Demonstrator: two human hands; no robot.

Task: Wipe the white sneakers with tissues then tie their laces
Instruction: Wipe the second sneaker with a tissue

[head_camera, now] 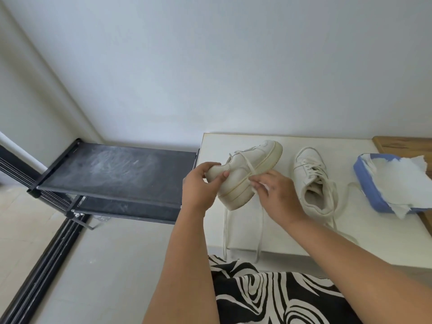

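Wiping under way, lacing not yet begun. Left hand (198, 183) gripping the heel end of the lifted sneaker (243, 174), fingers (211, 166) curled over the back and thumb pressed to its side, holding it tilted above the table (280, 232). Right hand (275, 192) curled against the sole edge, pinching a small wad of tissue (263, 186) of which only a sliver shows. Second sneaker (312, 181) lying on the table just right of the hands, toe pointing away, opening toward the viewer.

Likely trouble from here:
- Loose laces (258, 232) dangling off the near table edge, easy to snag with a wrist and tug the shoe out of the grip.
- Thin tissue apt to shred or ball up against the rough sole rim, leaving lint rather than lifting dirt.
- Heel-only grip letting the shoe swing under wiping pressure.

Count:
- 2 white sneakers, 1 held, 1 resting.
- 1 blue tissue pack (374, 195) at the right of the table, torn open, sheets spilling out.
- 1 tissue wad in use.
- 2 lace ends hanging from the held shoe.
- 1 black shoe rack (117, 174) left of the table, 2 shelves visible.
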